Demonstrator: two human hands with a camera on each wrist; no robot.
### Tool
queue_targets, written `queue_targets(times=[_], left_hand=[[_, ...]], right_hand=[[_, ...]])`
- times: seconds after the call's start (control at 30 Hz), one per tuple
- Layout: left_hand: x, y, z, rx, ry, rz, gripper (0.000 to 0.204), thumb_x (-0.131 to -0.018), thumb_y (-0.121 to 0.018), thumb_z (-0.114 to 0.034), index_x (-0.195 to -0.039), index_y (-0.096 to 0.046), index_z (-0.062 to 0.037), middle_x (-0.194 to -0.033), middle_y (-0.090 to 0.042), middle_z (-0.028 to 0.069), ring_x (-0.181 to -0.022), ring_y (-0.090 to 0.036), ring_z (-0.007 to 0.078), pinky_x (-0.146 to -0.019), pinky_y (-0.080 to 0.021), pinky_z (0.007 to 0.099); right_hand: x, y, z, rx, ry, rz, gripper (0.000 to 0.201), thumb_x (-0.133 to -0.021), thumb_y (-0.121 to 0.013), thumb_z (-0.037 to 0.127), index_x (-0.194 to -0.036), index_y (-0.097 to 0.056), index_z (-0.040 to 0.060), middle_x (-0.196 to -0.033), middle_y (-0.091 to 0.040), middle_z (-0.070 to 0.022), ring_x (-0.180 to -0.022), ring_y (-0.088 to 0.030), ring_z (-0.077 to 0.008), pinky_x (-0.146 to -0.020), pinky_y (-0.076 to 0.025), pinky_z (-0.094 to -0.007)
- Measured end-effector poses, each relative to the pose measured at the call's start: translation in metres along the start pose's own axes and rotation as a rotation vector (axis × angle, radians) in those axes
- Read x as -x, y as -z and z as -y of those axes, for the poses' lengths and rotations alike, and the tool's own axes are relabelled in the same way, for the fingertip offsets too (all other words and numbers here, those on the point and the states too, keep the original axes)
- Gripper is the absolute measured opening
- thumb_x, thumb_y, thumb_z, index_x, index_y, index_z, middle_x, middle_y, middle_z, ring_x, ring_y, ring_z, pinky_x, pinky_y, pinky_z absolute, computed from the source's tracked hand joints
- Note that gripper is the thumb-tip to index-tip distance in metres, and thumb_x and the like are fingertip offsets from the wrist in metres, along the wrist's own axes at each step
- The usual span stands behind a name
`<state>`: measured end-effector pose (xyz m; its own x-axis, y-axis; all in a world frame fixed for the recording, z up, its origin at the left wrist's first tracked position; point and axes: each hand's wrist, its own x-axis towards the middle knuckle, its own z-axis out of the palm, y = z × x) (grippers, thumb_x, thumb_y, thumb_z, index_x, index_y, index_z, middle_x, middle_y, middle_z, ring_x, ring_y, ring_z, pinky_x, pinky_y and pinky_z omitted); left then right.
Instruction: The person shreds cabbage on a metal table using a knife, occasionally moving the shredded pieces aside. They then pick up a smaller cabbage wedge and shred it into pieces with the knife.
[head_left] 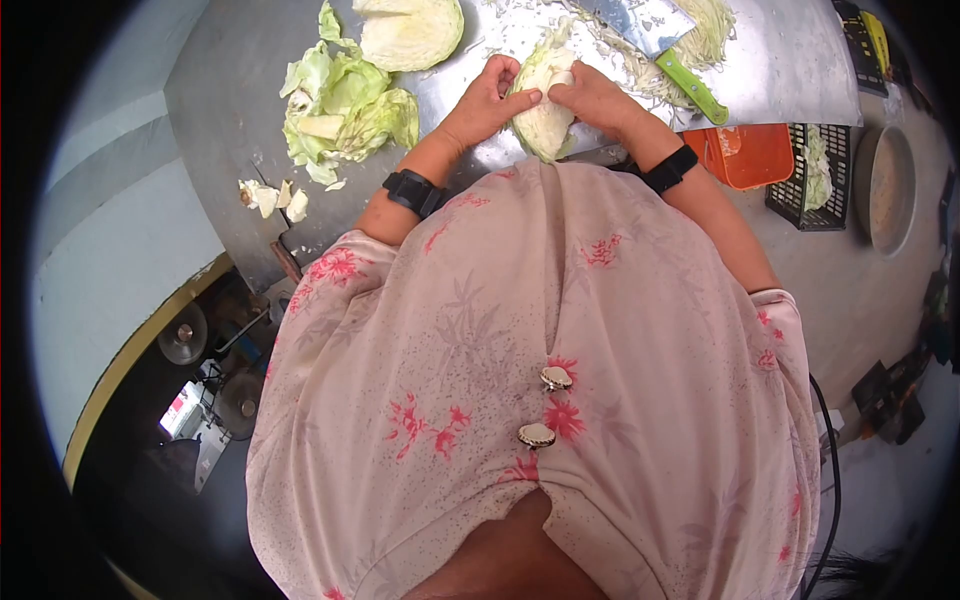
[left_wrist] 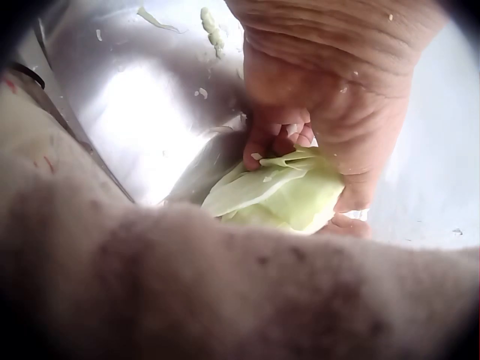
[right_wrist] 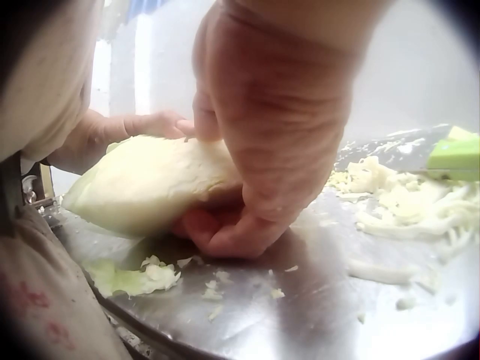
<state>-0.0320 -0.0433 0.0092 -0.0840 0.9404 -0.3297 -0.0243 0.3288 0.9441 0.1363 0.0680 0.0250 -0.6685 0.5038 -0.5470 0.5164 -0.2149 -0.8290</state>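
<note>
- At far left on the grey metal tabletop [head_left: 225, 110], a few small pale cabbage scraps [head_left: 268, 200] lie near the person's left arm.
- Just above and right of them sits a loose heap of green cabbage leaves [head_left: 350, 112].
- Beside the heap, towards the top edge, a cut cabbage [head_left: 412, 35] shows its broad pale face.
- The left hand [head_left: 485, 105] has its grip clamped on the near-left side of a cabbage piece, thumb on its surface, fingers bent at a leaf edge; a black strap [head_left: 413, 192] circles that wrist.
- The cabbage piece [head_left: 545, 112] is between both hands in front of the person's body, tilted, above the shiny metal surface [head_left: 800, 80].
- The right hand [head_left: 598, 98] has its grip clamped on the other side, thumb above and fingers curled beneath.
- Further right rests a cleaver [head_left: 645, 22], its green handle [head_left: 692, 88] slanting towards the person, with shredded cabbage [head_left: 708, 35] beside it.
- Lower, beyond the edge, come an orange container [head_left: 755, 155], a black slotted crate [head_left: 795, 200] holding pale cabbage [head_left: 817, 170], and a round metal bowl [head_left: 888, 190].
</note>
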Motion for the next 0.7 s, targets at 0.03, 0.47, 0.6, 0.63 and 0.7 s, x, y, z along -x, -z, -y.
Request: queue_targets(times=[0.03,0.47,0.6,0.63,0.7], left_hand=[[0.0,0.0,-0.001,0.007,0.001,0.009,0.038,-0.087,-0.07,-0.015,-0.112,-0.042,-0.0073,-0.11,-0.053,0.0029,-0.106,-0.05,0.0098,-0.093,-0.041,0.0244],[-0.003,0.0,0.003,-0.108,-0.023,-0.04,0.037,-0.086,-0.068,-0.013,-0.112,-0.042,-0.006,-0.107,-0.054,0.0042,-0.103,-0.05,0.0105,-0.092,-0.042,0.0252],[-0.003,-0.002,0.004,-0.17,-0.006,-0.09,0.036,-0.086,-0.069,-0.014,-0.11,-0.043,-0.0059,-0.105,-0.055,0.0036,-0.1,-0.05,0.0095,-0.089,-0.042,0.024],[-0.004,-0.002,0.005,-0.199,-0.001,-0.107,0.036,-0.086,-0.069,-0.014,-0.11,-0.043,-0.0059,-0.104,-0.055,0.0035,-0.099,-0.05,0.0093,-0.089,-0.042,0.0238],[-0.004,0.0,0.007,-0.143,-0.016,-0.109,0.035,-0.086,-0.069,-0.014,-0.109,-0.043,-0.0062,-0.104,-0.055,0.0033,-0.099,-0.05,0.0092,-0.088,-0.042,0.0237]], right_hand=[[0.004,0.001,0.006,0.021,-0.002,-0.002,0.047,-0.082,-0.062,0.025,-0.115,-0.052,-0.0079,-0.098,-0.061,-0.013,-0.084,-0.059,-0.0167,-0.07,-0.05,-0.0302],[-0.003,-0.001,-0.002,-0.111,0.009,0.053,0.054,-0.08,-0.065,0.025,-0.12,-0.049,-0.0083,-0.104,-0.061,-0.015,-0.091,-0.061,-0.0193,-0.077,-0.051,-0.0302],[0.012,0.008,0.013,-0.108,0.028,0.141,0.068,-0.078,-0.073,0.033,-0.124,-0.047,-0.0088,-0.111,-0.061,-0.0168,-0.099,-0.062,-0.0208,-0.084,-0.051,-0.0293],[0.013,0.009,0.013,-0.083,0.036,0.166,0.072,-0.077,-0.075,0.036,-0.125,-0.047,-0.0088,-0.113,-0.061,-0.0172,-0.101,-0.061,-0.0211,-0.086,-0.051,-0.0291],[0.01,0.006,0.005,-0.073,0.073,0.147,0.078,-0.075,-0.077,0.038,-0.128,-0.045,-0.0092,-0.115,-0.06,-0.0177,-0.103,-0.061,-0.0213,-0.087,-0.05,-0.0296]])
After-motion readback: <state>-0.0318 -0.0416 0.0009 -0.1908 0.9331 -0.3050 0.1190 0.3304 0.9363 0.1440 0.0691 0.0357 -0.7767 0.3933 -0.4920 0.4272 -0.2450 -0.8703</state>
